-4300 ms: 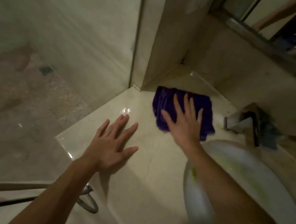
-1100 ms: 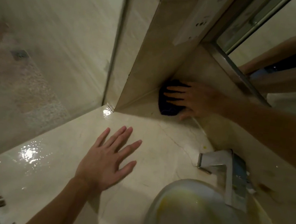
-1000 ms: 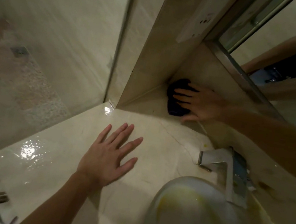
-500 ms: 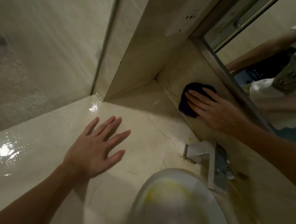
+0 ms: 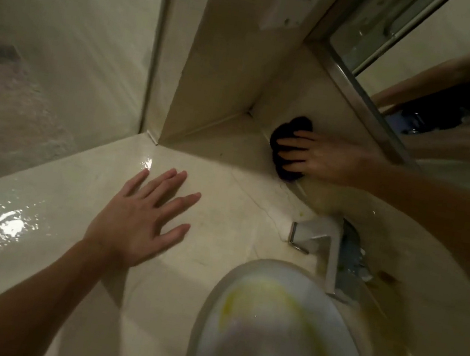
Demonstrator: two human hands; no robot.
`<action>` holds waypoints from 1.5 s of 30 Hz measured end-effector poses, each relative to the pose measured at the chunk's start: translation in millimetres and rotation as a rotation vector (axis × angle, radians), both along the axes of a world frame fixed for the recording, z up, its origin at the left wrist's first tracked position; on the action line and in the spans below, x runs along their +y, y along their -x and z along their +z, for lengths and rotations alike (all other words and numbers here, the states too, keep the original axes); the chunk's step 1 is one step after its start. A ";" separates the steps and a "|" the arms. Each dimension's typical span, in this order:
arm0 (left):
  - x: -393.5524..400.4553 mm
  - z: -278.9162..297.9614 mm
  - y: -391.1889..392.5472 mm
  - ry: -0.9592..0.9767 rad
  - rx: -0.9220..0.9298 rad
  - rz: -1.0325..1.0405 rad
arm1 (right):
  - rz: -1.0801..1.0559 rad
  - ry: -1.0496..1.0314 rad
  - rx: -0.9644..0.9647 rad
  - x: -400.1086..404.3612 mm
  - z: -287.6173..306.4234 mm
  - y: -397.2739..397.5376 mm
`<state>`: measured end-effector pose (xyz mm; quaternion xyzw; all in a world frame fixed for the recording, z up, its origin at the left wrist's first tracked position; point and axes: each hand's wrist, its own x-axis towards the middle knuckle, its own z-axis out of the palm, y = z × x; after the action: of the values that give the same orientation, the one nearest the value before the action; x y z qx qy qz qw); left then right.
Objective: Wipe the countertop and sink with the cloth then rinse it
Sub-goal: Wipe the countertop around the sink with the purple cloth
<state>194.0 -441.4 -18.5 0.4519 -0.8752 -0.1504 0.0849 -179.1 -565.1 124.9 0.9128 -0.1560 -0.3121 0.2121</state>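
Observation:
A dark purple cloth (image 5: pixel 291 131) is bunched against the low backsplash below the mirror, close to the back corner. My right hand (image 5: pixel 319 158) presses flat on the cloth with fingers spread, covering most of it. My left hand (image 5: pixel 142 219) lies flat and open on the beige marble countertop (image 5: pixel 223 206), fingers apart, holding nothing. The white oval sink (image 5: pixel 272 329) sits at the lower right, with yellow smears inside its bowl.
A chrome faucet (image 5: pixel 321 245) stands behind the sink, with brownish stains on the counter to its right. A mirror (image 5: pixel 444 72) hangs above the backsplash. A glass shower panel (image 5: pixel 64 45) borders the counter on the left. Wet patches shine on the counter's left part.
My right hand has carried the cloth out of the back corner and up onto the backsplash, then down slightly toward the counter edge. The left hand stays planted on the counter.

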 end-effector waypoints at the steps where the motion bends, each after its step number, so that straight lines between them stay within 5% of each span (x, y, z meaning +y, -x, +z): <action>1: 0.4 0.7 0.0 -0.006 -0.001 -0.003 | -0.029 -0.047 0.041 16.6 9.2 7.9; 8: 4.5 6.7 2.4 -0.027 0.006 -0.002 | -0.296 -0.256 0.495 66.4 27.9 47.3; 13: 3.8 4.9 3.0 -0.018 0.012 0.008 | -0.187 -0.374 0.119 20.9 8.0 10.9; 18: 0.2 0.3 0.6 -0.001 -0.002 0.003 | -0.520 -0.454 -0.082 -4.8 -14.5 -8.0; 22: 0.4 -0.5 0.0 0.008 -0.003 -0.001 | -0.508 -0.470 0.042 11.3 -11.8 6.6; 26: 0.6 1.0 1.1 0.001 0.009 0.001 | -0.066 -0.461 0.203 27.8 -8.2 40.6; 30: 2.1 0.4 1.4 0.003 0.003 0.003 | -0.076 -0.329 0.549 49.9 0.0 45.0; 34: -0.1 -1.0 1.0 -0.001 -0.005 0.016 | -0.113 -0.323 0.453 32.4 17.8 15.0; 40: -1.0 -0.1 0.1 -0.011 -0.008 0.001 | -0.083 -0.072 0.004 -19.4 29.5 -19.4; 45: -0.6 3.7 0.5 -0.019 -0.015 0.008 | -0.160 0.005 0.003 40.8 46.9 -3.2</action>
<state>193.5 -442.0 -14.8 0.4572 -0.8726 -0.1551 0.0746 -175.9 -524.3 171.8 0.8963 -0.2291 -0.3293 0.1889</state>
